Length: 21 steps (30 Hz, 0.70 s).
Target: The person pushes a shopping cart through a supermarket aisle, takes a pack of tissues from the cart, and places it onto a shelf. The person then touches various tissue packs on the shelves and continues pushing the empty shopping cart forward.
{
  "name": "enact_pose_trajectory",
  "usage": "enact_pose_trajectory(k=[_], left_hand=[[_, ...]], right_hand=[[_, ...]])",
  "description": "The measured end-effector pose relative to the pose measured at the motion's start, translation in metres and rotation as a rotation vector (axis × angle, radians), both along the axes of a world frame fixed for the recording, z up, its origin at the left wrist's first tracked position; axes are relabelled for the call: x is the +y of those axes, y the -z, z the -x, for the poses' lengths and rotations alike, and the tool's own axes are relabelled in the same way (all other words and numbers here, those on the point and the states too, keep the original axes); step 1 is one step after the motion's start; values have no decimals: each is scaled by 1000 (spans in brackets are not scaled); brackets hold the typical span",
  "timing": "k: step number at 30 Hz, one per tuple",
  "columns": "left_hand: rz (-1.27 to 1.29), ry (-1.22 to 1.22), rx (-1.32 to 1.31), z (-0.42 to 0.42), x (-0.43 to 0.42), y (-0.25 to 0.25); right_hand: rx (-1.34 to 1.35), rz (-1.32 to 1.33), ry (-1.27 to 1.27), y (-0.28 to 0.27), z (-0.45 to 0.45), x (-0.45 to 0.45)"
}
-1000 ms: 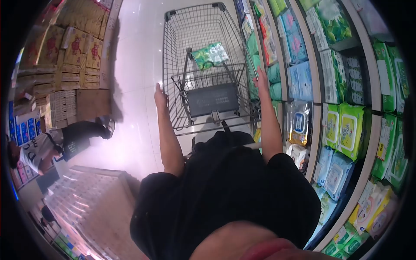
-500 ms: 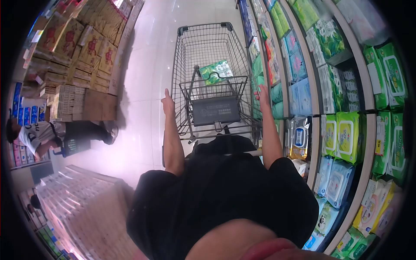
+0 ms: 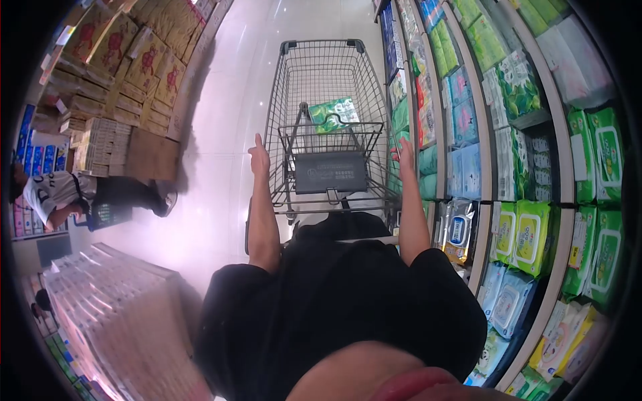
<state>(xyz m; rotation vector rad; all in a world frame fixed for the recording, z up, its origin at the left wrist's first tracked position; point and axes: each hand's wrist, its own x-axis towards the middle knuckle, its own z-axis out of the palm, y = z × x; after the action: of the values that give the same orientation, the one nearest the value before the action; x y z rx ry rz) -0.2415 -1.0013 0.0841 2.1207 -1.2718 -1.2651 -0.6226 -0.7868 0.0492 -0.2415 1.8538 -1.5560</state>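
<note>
A grey wire shopping cart [image 3: 366,73] stands in front of me. Inside its basket lies a green-and-white package [image 3: 319,124] with a leaf pattern. My left hand [image 3: 259,156] is beside the cart's left side, index finger stretched forward, with nothing seen in it. On the other side, my right hand [image 3: 402,156] is near the basket's right edge with its fingers apart and holds nothing I can see. The handle bar [image 3: 378,240] is close to my body, partly hidden by my shirt. A dark grey panel [image 3: 330,173] with printed text faces me below the fold-up seat.
Shelves [image 3: 487,174] on the right carry wet-wipe packs [image 3: 533,230] and tissue packs. At left are stacked cartons [image 3: 144,77] and a plastic-wrapped stack [image 3: 127,321]. Between them a person [image 3: 63,200] is beside a blue basket [image 3: 107,215]. The glossy floor [image 3: 224,147] runs ahead.
The shelf goods on the right and the person on the left have shifted slightly lower in view. My hands keep nearly the same place beside the cart.
</note>
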Motion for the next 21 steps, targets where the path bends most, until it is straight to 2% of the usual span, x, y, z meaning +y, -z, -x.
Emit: enact_pose_trajectory(k=[1, 4, 8, 11, 15, 18, 20, 21], left_hand=[[55, 23, -87, 4, 0, -3], [71, 64, -101, 13, -5, -11], [151, 113, -164, 28, -14, -13], [193, 160, -214, 38, -23, -7], [229, 174, -229, 57, -41, -7], [203, 162, -199, 71, -67, 8], [152, 175, -189, 78, -80, 10], [216, 181, -226, 85, -86, 8]], right_hand=[[25, -10, -21, -1, 0, -1], [27, -100, -56, -10, 4, -10], [14, -35, -8, 2, 19, -18], [-12, -16, 26, -16, 22, -26], [-54, 2, 87, -12, 44, -43], [65, -109, -15, -13, 65, -59], [685, -342, -143, -27, 83, -64], [579, -213, -91, -29, 94, -69]])
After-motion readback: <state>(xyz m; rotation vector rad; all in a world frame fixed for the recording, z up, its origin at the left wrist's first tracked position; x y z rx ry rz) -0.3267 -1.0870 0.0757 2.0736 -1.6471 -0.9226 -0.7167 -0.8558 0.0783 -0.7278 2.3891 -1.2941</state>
